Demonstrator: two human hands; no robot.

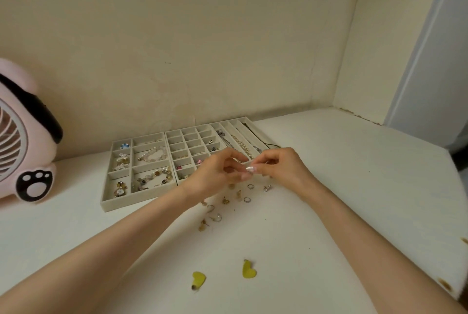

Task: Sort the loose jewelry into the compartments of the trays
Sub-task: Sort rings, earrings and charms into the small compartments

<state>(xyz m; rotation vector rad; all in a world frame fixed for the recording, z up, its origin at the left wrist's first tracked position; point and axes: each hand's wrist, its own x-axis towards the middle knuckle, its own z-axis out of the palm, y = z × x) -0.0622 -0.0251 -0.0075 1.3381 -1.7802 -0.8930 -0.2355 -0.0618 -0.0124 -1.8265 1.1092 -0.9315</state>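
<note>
Three beige trays lie side by side by the wall: a left tray with brooches and bracelets, a middle grid tray with small earrings, and a right tray of long slots with necklaces. My left hand and my right hand meet fingertip to fingertip over the trays' front edge, pinching a tiny silvery piece between them. Loose rings and gold earrings lie scattered on the white table below my hands. Two yellow heart earrings rest nearer to me.
A pink desk fan with a paw print stands at the far left. The beige wall runs right behind the trays. The table's right edge is chipped, with a pale door frame beyond it.
</note>
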